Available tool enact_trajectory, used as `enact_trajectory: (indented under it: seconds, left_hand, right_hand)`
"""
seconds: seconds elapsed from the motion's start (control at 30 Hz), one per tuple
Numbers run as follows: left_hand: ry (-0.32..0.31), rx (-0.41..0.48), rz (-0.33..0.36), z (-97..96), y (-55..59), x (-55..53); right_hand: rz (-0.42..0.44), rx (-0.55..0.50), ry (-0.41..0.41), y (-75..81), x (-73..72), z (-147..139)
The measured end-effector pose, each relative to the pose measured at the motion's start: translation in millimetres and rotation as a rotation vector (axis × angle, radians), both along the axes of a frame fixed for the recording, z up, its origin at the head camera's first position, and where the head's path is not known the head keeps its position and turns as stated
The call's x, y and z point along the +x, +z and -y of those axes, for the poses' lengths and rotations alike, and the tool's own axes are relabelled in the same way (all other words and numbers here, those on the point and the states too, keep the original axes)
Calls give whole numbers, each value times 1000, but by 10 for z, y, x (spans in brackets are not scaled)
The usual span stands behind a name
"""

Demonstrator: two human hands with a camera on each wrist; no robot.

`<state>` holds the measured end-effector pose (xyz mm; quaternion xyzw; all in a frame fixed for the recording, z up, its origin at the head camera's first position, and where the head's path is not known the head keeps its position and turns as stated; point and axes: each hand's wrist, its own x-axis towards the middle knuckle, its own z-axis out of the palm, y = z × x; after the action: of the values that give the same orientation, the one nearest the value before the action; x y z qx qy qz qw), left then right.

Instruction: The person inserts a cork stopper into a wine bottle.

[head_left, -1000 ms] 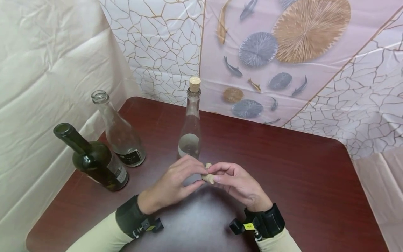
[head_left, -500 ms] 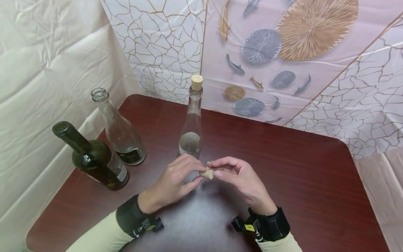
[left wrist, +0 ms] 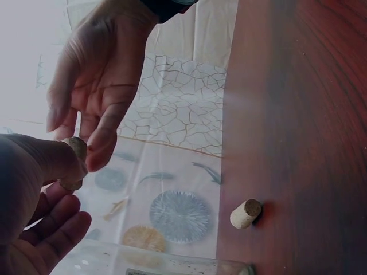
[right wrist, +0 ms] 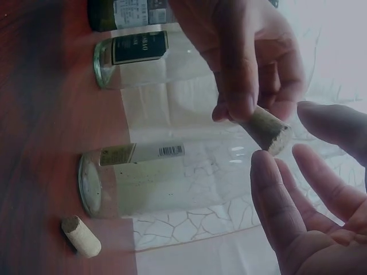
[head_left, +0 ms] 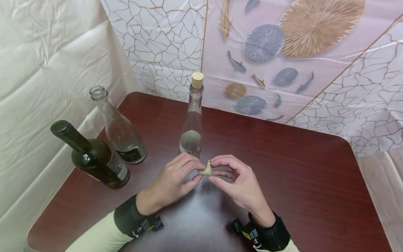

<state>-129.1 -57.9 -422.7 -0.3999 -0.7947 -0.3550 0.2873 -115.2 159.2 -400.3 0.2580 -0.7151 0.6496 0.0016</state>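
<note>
Left hand [head_left: 177,175] pinches cork [right wrist: 266,129] between thumb and fingers. Right hand [head_left: 238,180] just beside its rough end, fingers spread, touch unclear. Second cork [right wrist: 82,236] on table [head_left: 283,171] beyond hands, near bottle [head_left: 190,122].

- The left hand [head_left: 171,180] and the right hand [head_left: 242,183] are bare.
- Behind the left hand sits a wide black wristband [head_left: 126,214], then a plain, pale cream sleeve [head_left: 94,231].
- Behind the right hand comes a matching black cuff [head_left: 273,231], with a little cream fabric [head_left: 291,247] past it.
- Inward of both sits a small black block [head_left: 237,226], with a yellow label [head_left: 246,235] and a silvery fitting [head_left: 256,242]; any lettering is too small to read.
</note>
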Motion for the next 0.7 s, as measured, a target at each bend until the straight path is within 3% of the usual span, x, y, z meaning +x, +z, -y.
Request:
enact_trajectory:
  seconds: [0.17,0.47,0.7]
  left_hand:
    - [1,-23,2,8,18,26]
    - [7,-39,8,30,12,26]
    - [6,-49,24,45,0,20]
  right_hand:
    - [-27,40,-22,19,26,55]
    - [-56,99,-48,202,94,162]
    - [-28,103,-61,60,55,141]
